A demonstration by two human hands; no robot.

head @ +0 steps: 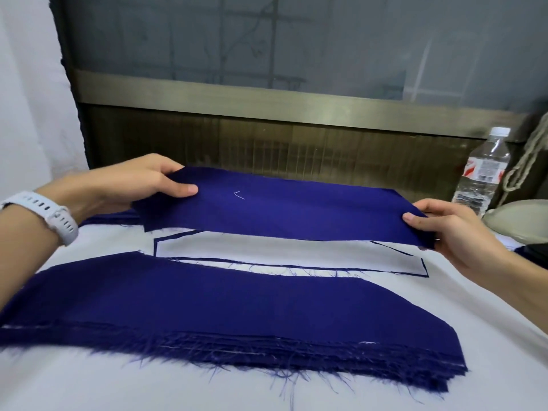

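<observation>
A long strip of dark blue cloth [284, 209] is held up flat above the white table [89, 378]. My left hand [133, 182] pinches its left end, thumb on top. My right hand [453, 232] pinches its right end the same way. Below the strip lies a white piece with a dark blue edge [296, 256]. Nearer to me a stack of several dark blue cloth pieces [207, 315] lies flat, its frayed edges toward me.
A clear plastic water bottle [483, 170] stands at the back right. Beside it sits a pale rounded object [516, 221], with a braided cord [527, 161] hanging above. A dark panelled wall [267, 143] closes off the far side. A white watch is on my left wrist.
</observation>
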